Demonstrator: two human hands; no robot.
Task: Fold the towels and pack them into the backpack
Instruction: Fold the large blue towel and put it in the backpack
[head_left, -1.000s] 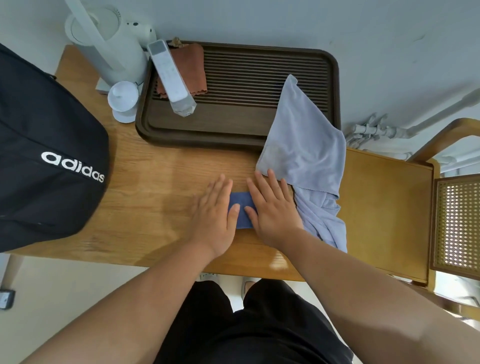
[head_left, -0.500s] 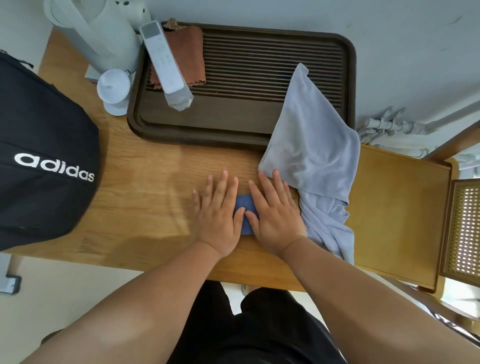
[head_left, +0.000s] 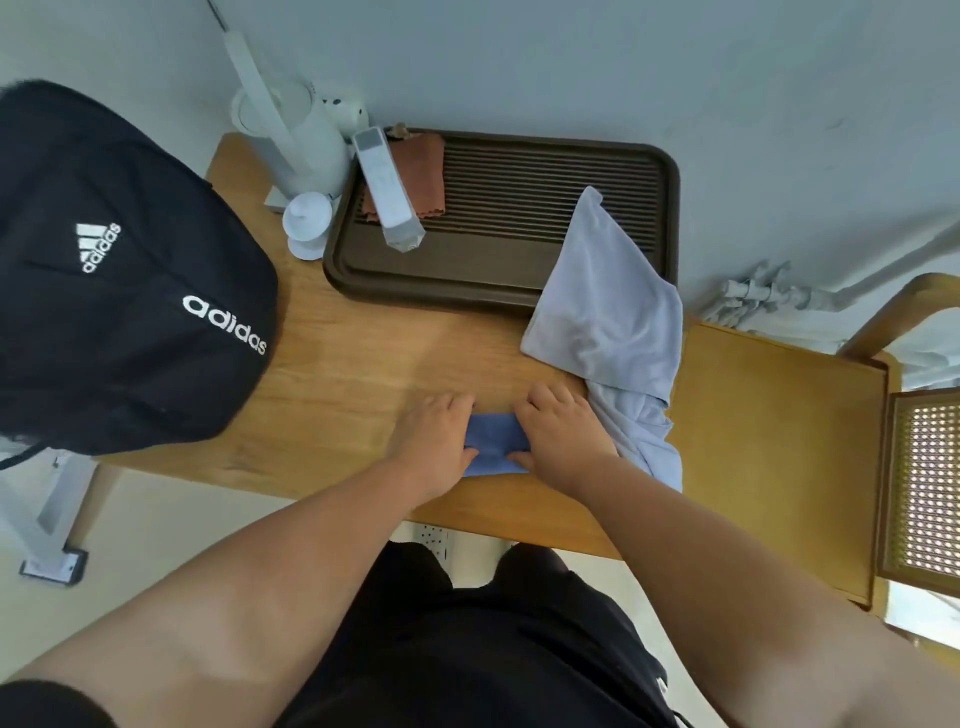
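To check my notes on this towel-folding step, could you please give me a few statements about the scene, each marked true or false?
1. The left hand and right hand both hold the folded blue towel on the table. True.
2. The blue towel is inside the backpack. False: it lies on the table between the hands, and the backpack sits at the table's left end.
3. The pale grey towel lies partly over the right corner of the tray. True.
4. The reddish cloth lies on the chair. False: it lies in the tray, partly under a white device.
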